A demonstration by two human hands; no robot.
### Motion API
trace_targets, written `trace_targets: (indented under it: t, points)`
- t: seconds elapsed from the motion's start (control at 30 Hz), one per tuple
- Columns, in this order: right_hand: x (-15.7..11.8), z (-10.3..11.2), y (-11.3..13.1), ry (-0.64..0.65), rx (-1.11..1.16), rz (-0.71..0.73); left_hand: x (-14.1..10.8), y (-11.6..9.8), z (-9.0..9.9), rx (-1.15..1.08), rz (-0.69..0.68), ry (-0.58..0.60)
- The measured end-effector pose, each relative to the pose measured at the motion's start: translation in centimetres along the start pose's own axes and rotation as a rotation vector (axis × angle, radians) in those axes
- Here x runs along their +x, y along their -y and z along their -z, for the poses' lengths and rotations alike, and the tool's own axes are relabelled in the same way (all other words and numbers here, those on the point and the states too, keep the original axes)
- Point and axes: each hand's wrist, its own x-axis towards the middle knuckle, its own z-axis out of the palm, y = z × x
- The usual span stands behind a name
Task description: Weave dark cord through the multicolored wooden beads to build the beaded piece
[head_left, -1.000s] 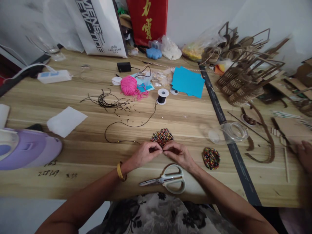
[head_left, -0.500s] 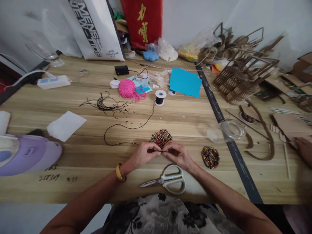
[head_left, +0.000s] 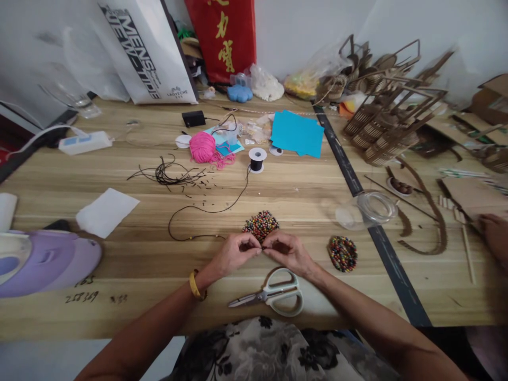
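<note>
My left hand (head_left: 237, 252) is closed in a pinch on a thin black cord (head_left: 191, 208), which runs back in a loop to a white spool (head_left: 257, 161). A few small light beads (head_left: 203, 236) sit on the cord left of that hand. Fingertip to fingertip with it, my right hand (head_left: 291, 253) pinches a tiny dark bit that is too small to name. A pile of multicoloured beads (head_left: 261, 224) lies just beyond my fingers. Below my hands rest scissors (head_left: 280, 293) with pale handles, blades pointing left. A bundle of strung beads (head_left: 343, 254) lies to the right.
Cut black cords (head_left: 162, 173), pink yarn (head_left: 203, 147) and blue sheets (head_left: 297, 133) lie farther back. A purple device (head_left: 51, 259) stands left. Right are a clear coil (head_left: 375, 206), woven baskets (head_left: 377, 132) and another person's hand (head_left: 494, 233).
The camera view has shifted slightly. My hands stay pinched together in front of the bead pile, and the dark bit between my fingertips shows less. Nothing on the table has visibly moved.
</note>
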Motion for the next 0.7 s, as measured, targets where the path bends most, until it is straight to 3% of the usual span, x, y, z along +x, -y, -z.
trace_targets:
  t: [0.4, 0.7]
  points:
    - [-0.05, 0.33, 0.11, 0.010, -0.091, -0.004, -0.07, -0.37, 0.12, 0.015, 0.013, -0.008]
    - [-0.20, 0.47, 0.66, 0.045, -0.279, 0.244, -0.29, -0.52, -0.04, -0.014, -0.036, 0.041]
